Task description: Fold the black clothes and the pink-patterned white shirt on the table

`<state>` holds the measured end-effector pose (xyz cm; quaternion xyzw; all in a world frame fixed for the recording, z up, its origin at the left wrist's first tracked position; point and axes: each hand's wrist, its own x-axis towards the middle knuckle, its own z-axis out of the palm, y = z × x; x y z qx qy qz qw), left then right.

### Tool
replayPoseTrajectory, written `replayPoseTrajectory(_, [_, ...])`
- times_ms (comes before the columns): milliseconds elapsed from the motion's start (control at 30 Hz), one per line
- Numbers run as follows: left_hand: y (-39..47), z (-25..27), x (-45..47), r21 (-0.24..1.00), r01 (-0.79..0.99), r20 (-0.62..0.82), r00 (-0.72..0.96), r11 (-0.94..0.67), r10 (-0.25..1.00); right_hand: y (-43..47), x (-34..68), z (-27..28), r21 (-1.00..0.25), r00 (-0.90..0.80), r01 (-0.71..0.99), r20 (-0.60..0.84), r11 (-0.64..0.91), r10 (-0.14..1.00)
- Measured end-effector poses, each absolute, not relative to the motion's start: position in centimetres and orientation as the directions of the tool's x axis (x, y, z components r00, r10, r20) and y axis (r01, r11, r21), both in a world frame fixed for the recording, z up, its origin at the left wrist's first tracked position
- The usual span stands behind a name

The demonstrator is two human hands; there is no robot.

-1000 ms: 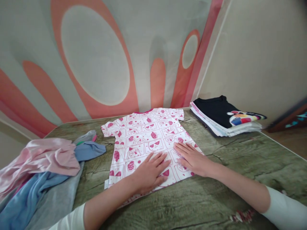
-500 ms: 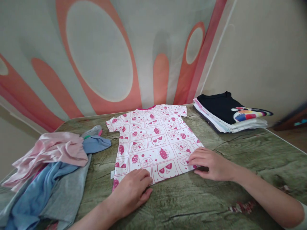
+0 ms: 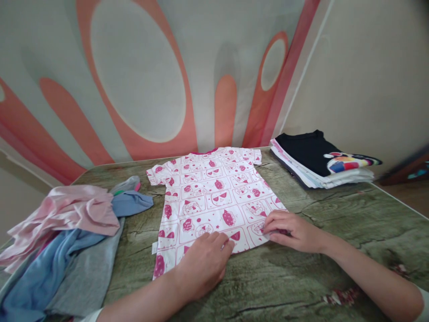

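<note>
A white T-shirt (image 3: 219, 197) with a pink cartoon print lies spread flat on the table, its pink-edged neckline at the far side and its hem towards me. At the middle of the hem my left hand (image 3: 204, 264) is closed, fingertips and thumb together on the cloth; the back of the hand hides part of the grip. My right hand (image 3: 290, 230) pinches the hem near its right corner between thumb and fingers. A small white tag sticks out of the shirt's left side seam.
To the left is a loose heap of clothes, with a pink garment (image 3: 77, 205), a blue one (image 3: 50, 268) and a grey one (image 3: 83, 277). A folded stack topped by a black shirt (image 3: 301, 150) stands at the back right. Behind the wood-patterned table (image 3: 335, 214) hangs a patterned backdrop (image 3: 137, 67).
My left hand has moved right along the hem towards the middle and its fingers have closed. The right thumb has come up against the fingers at the hem.
</note>
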<state>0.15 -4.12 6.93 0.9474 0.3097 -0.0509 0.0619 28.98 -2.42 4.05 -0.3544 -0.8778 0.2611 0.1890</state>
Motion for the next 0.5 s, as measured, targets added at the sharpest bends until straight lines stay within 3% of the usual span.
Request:
replayPoseTrajectory(167, [-3.6,6.3,1.1,0.105,0.556,-0.126,0.830,-0.825,0.543,-0.1,29.3,3.7,-0.576,-0.630,0.558,0.174,0.597,0.757])
replayPoseTrajectory(333, [-3.4,6.1,1.0,0.153,0.557,-0.118,0.830,-0.816,0.545,6.5,27.6,2.7,-0.399,-0.585,0.682,0.205,0.613,0.785])
replayPoseTrajectory(500, [-3.3,6.5,0.5,0.150,0.570,-0.133,0.821,-0.808,0.555,13.2,24.8,0.9,-0.191,-0.568,0.793,0.111,0.579,0.815])
